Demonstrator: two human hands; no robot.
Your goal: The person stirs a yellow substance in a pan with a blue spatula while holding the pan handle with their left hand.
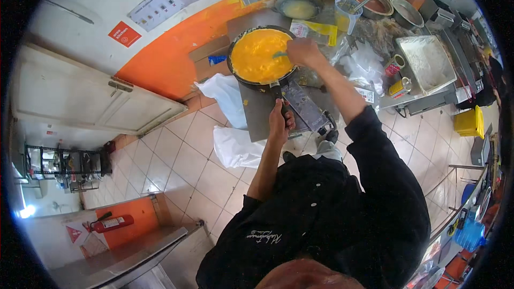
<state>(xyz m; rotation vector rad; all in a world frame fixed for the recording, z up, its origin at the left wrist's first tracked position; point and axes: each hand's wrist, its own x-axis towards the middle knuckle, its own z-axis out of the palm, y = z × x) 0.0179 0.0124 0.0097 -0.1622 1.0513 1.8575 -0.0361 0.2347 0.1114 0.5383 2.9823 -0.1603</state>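
Note:
A dark frying pan full of a bright yellow, egg-like mixture is in front of me over the cooking counter. My left hand grips the black pan handle from the near side. At the pan's right rim, my right hand is closed around a utensil whose grey-green blade dips into the mixture. The blade looks like a spatula's; the rest of the utensil is hidden by my fingers. Soft lumps and folds mark the mixture's surface.
Behind the pan stand a wok with pale liquid and a plastic measuring jug. A yellow-and-clear packet lies beside my right hand. Farther right are two cans and a floury tray. White bags hang at the counter's left.

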